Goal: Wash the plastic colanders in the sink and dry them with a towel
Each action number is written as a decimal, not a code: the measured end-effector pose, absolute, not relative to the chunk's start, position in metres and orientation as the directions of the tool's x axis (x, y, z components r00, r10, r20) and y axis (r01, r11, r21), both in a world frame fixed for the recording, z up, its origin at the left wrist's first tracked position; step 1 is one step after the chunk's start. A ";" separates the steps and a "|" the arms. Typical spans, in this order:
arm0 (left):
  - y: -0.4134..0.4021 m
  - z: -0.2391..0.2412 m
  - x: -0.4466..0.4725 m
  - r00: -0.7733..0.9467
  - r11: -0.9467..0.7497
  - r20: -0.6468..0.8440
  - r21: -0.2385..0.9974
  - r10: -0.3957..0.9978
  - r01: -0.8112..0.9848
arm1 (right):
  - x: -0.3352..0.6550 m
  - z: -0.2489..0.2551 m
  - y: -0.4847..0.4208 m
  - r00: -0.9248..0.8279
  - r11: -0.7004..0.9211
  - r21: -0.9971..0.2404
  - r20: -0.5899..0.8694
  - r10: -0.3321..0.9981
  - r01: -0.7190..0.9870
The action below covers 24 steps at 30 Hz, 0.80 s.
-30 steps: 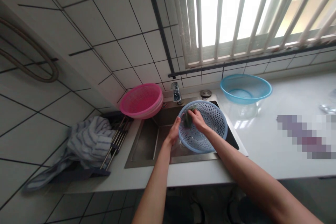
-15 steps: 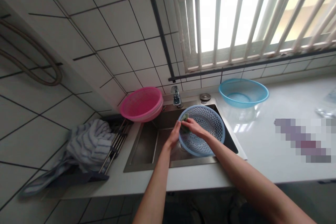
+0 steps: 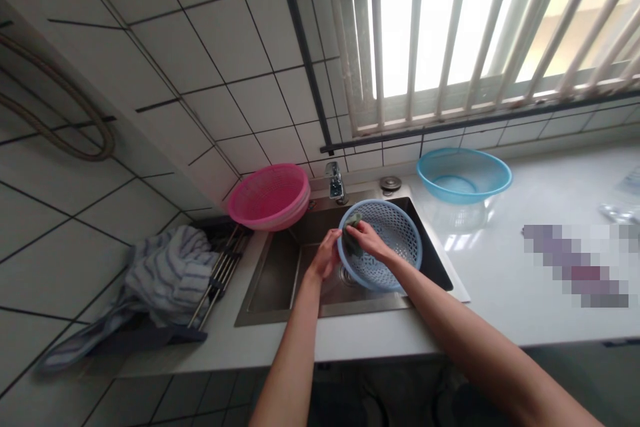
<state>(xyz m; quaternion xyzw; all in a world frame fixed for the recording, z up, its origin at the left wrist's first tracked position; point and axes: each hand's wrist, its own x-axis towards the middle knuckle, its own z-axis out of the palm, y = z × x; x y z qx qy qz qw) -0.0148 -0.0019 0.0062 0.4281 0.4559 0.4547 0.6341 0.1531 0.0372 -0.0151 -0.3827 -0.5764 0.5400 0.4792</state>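
Observation:
A light blue perforated plastic basket [image 3: 395, 240] is tilted over the steel sink [image 3: 280, 273]. My left hand [image 3: 325, 257] grips its left rim from outside. Inside the basket, my right hand [image 3: 367, 240] presses a dark green scouring pad [image 3: 351, 235] against the left wall, near the rim. Both forearms reach in from the bottom edge.
A pink basket [image 3: 270, 195] sits at the sink's back left corner, beside the faucet [image 3: 335, 181]. A clear blue bowl [image 3: 464, 175] stands on the white counter [image 3: 500, 280] to the right. A striped cloth [image 3: 167, 273] lies on a metal rack at the left.
The blue basket has shifted slightly left and tilted more. My right hand has slid the pad down along the left wall. My left hand keeps its grip on the rim.

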 end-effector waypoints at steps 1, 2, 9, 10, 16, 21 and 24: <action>-0.003 0.007 -0.016 0.167 0.229 -0.201 0.957 0.965 -0.175 | 0.151 -0.016 0.035 -0.278 0.129 -0.989 0.142 0.950 -0.065; -0.004 0.007 -0.016 0.162 0.242 -0.216 0.957 0.963 -0.161 | 0.149 -0.017 0.033 -0.315 0.130 -0.990 0.141 0.938 -0.055; 0.000 -0.001 -0.012 0.187 0.368 -0.336 0.913 0.923 -0.177 | 0.147 -0.029 0.025 -0.591 0.053 -0.979 -0.076 0.803 0.198; 0.002 -0.001 -0.013 0.185 0.354 -0.321 0.916 0.929 -0.187 | 0.146 -0.031 0.025 -0.572 0.049 -0.975 -0.085 0.816 0.215; 0.002 0.002 -0.009 0.240 0.221 -0.176 0.959 0.955 -0.178 | 0.154 -0.028 0.043 -0.114 0.083 -0.997 0.082 0.990 -0.002; 0.000 0.004 -0.005 0.236 0.129 -0.099 0.985 0.967 -0.114 | 0.165 -0.028 0.049 0.176 0.050 -0.979 0.085 0.981 0.198; 0.001 0.002 -0.007 0.191 0.083 -0.064 0.992 0.980 -0.097 | 0.157 -0.031 0.041 -0.083 0.117 -0.960 0.099 0.992 0.255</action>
